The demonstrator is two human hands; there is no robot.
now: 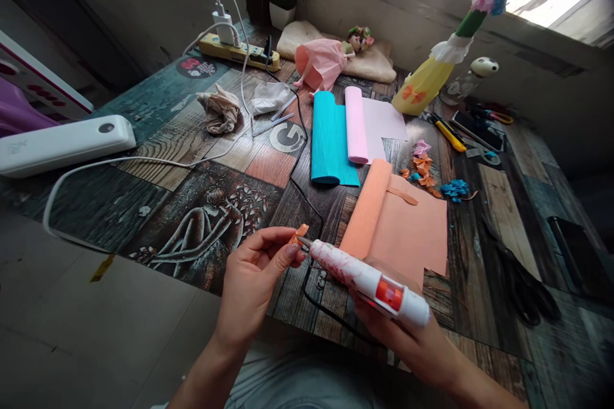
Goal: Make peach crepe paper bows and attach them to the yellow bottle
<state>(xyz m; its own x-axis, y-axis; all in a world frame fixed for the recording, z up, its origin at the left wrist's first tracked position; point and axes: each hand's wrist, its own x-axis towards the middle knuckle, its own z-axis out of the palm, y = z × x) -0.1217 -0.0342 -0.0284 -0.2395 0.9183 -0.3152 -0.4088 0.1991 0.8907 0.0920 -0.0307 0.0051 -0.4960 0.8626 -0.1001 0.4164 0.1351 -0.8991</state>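
Note:
Between the thumb and fingers of my left hand (259, 275) is a small folded piece of orange crepe paper (301, 231). My right hand (396, 332) grips a white glue gun (355, 275) with red marks and an orange window. Its metal tip points left and meets or nearly meets the orange piece; I cannot tell if they touch. A black cord runs from beneath the gun across the table. Just beyond my right hand lies a partly unrolled orange crepe paper roll (369, 208). The fingers around the gun's handle are mostly hidden.
Teal (324, 140) and pink (355, 124) crepe rolls lie farther back. Small paper flowers (422, 166), black scissors (518, 275) and a yellow cutter (448, 133) are on the right. A decorated bottle (425, 83) stands behind. A white cable crosses left from a power strip (240, 51).

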